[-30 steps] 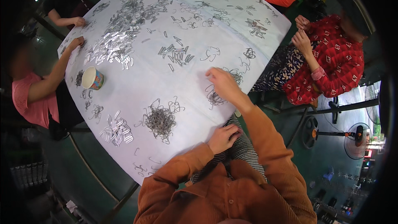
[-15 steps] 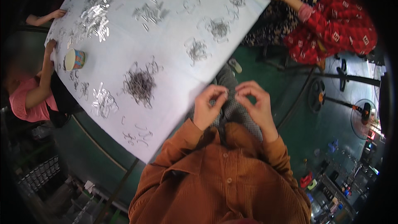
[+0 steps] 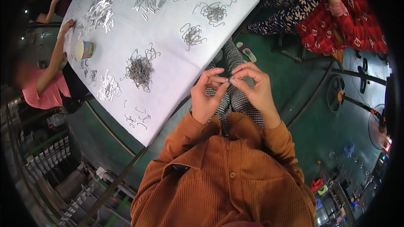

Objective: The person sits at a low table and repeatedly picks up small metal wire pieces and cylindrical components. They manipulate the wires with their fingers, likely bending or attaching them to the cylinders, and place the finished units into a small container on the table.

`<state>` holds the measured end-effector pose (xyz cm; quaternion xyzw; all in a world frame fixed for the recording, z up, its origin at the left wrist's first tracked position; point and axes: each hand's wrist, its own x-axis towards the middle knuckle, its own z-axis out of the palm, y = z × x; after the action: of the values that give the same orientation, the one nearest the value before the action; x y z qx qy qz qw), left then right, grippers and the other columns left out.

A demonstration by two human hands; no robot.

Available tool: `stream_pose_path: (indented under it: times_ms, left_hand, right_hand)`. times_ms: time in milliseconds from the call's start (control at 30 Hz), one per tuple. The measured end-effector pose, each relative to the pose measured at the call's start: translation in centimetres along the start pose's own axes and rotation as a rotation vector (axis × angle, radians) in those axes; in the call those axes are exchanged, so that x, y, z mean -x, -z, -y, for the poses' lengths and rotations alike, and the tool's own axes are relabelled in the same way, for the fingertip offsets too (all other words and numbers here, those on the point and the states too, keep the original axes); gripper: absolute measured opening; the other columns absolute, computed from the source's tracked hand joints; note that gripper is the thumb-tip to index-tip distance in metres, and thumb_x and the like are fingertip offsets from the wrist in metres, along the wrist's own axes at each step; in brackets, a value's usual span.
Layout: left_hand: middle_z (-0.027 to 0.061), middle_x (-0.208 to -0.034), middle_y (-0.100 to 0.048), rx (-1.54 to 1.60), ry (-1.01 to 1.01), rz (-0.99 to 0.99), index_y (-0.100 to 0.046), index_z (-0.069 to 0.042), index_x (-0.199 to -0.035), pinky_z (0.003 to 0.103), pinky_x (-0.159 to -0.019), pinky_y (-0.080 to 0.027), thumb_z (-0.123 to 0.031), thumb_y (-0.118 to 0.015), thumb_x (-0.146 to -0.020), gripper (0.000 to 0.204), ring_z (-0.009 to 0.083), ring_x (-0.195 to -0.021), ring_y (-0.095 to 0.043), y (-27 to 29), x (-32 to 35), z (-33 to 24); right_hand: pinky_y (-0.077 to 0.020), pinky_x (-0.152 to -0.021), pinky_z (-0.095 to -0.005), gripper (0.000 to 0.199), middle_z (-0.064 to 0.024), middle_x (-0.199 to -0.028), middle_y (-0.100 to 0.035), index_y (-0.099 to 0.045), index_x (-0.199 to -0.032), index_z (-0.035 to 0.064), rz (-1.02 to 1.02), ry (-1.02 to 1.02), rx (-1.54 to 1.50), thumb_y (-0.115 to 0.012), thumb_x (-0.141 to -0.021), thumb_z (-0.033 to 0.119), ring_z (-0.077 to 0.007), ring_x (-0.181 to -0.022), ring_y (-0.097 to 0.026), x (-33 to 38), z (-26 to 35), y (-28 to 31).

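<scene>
Above my lap, just off the table's near edge, my left hand (image 3: 208, 96) and my right hand (image 3: 256, 89) meet fingertip to fingertip. Thumb and fingers of each are pinched on a small metal piece (image 3: 228, 80), dark and wire-like on the right side; its exact shape is mostly covered by the fingertips. On the white table (image 3: 176, 88) left of my hands lies a dense pile of bent wire hooks (image 3: 140, 72). A few loose wire hooks (image 3: 143, 119) are scattered near the corner, beside a heap of shiny flat metal strips (image 3: 109, 87).
Smaller hook piles (image 3: 213, 13) and more strips (image 3: 150, 3) lie farther off. A paper cup (image 3: 85, 50) stands at the left. People sit around the table, one in pink (image 3: 46, 90), another in red (image 3: 336, 33). A fan (image 3: 378, 132) stands at the right.
My hands were apart and have come together at the fingertips. The view has shifted slightly. The red-sleeved person's hand has moved up off the table's far corner.
</scene>
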<state>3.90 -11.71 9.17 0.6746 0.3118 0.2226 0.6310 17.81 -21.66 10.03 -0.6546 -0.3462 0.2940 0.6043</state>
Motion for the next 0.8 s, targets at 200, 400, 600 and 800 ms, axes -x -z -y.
stream_pose_path:
  times_ms: [200,400,600,800]
  left_hand:
    - [0.0054,-0.088,-0.07,-0.017,-0.015,-0.022,-0.06,-0.002,-0.115,0.027,-0.08,-0.052,0.006,-0.07,-0.081,0.036,0.0124,-0.086,-0.066,-1.4,0.4,-0.8]
    - [0.0102,-0.099,-0.069,-0.422,-0.331,0.051,-0.066,-0.008,-0.114,0.031,-0.083,-0.052,0.004,-0.071,-0.078,0.038,0.0244,-0.09,-0.068,3.4,-4.4,-2.1]
    - [0.0175,-0.092,-0.07,-0.842,-0.089,-0.523,-0.074,-0.004,-0.102,0.035,-0.078,-0.053,-0.013,-0.068,-0.079,0.025,0.0262,-0.083,-0.069,17.5,-21.5,4.3]
    - [0.0111,-0.086,-0.073,-0.909,0.319,-0.473,-0.074,-0.005,-0.094,0.033,-0.079,-0.054,-0.023,-0.081,-0.07,0.031,0.0239,-0.083,-0.07,19.8,-26.9,5.7]
  right_hand:
    - [-0.0502,-0.089,-0.0367,0.006,-0.0115,-0.09,-0.067,-0.063,-0.082,-0.001,-0.066,0.144,0.06,-0.069,-0.079,-0.003,-0.0224,-0.085,-0.065,0.7,0.6,-0.4]
    - [-0.0471,-0.1,-0.0434,0.009,-0.011,-0.09,-0.068,-0.061,-0.084,-0.0003,-0.137,0.285,0.123,-0.065,-0.081,-0.008,-0.023,-0.085,-0.066,1.3,1.1,-0.6]
    - [-0.047,-0.1,-0.0433,0.009,-0.0113,-0.091,-0.068,-0.061,-0.084,0.0001,-0.14,0.297,0.152,-0.066,-0.082,-0.006,-0.0236,-0.087,-0.066,1.1,1.0,-0.4]
    - [-0.0467,-0.1,-0.0421,0.008,-0.0111,-0.091,-0.067,-0.06,-0.085,-0.0003,-0.155,0.274,0.154,-0.064,-0.083,-0.007,-0.0243,-0.087,-0.065,1.4,0.9,-0.7]
